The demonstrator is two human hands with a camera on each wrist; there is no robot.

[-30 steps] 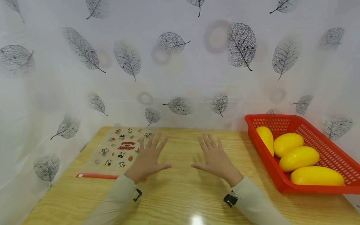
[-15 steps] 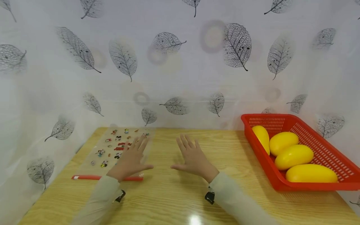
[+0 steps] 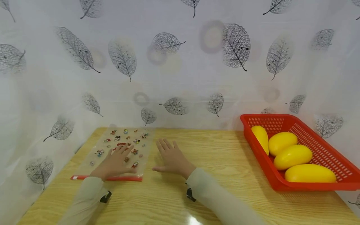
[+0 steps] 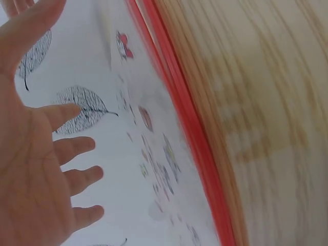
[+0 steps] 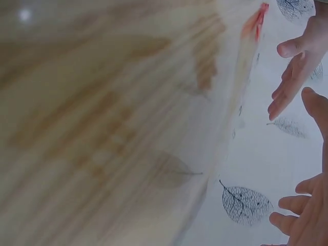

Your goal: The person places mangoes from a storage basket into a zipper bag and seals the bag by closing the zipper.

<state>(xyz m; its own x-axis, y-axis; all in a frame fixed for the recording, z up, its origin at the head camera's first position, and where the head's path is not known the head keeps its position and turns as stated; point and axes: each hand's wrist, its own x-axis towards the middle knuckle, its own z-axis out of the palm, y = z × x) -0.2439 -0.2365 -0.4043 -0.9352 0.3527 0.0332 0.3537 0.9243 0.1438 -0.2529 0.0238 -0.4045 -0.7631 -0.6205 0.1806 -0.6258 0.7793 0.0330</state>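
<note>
A clear flat bag (image 3: 105,147) is found lying on the left part of the desk (image 3: 157,203). It is printed with small cartoon figures and red lettering, and its near edge is closed off by a red strip (image 3: 123,178). Its place on the desk is unchanged from the earlier frames.

The left hand (image 3: 113,164) is held above the bag, palm down, with fingers straight and spread; in the left wrist view a gap is seen between hand and bag. Compared with 1.0 s ago, it has been shifted leftward, from the bag's right side to nearer its middle. Figures at the lower right of the print, previously covered, are now exposed, while part of the lettering is hidden.

The right hand (image 3: 174,161) has also been carried leftward and is now held over the desk just beside the bag's right edge, fingers likewise extended. The space between the thumbs is slightly reduced.

Light sleeves (image 3: 222,197) are worn on both arms, with a dark device (image 3: 106,197) seen at each wrist.

At far right, a red basket (image 3: 257,162) containing four yellow pieces (image 3: 310,173) is left unmoved. The desk is backed by a white leaf-printed sheet (image 3: 182,78).
</note>
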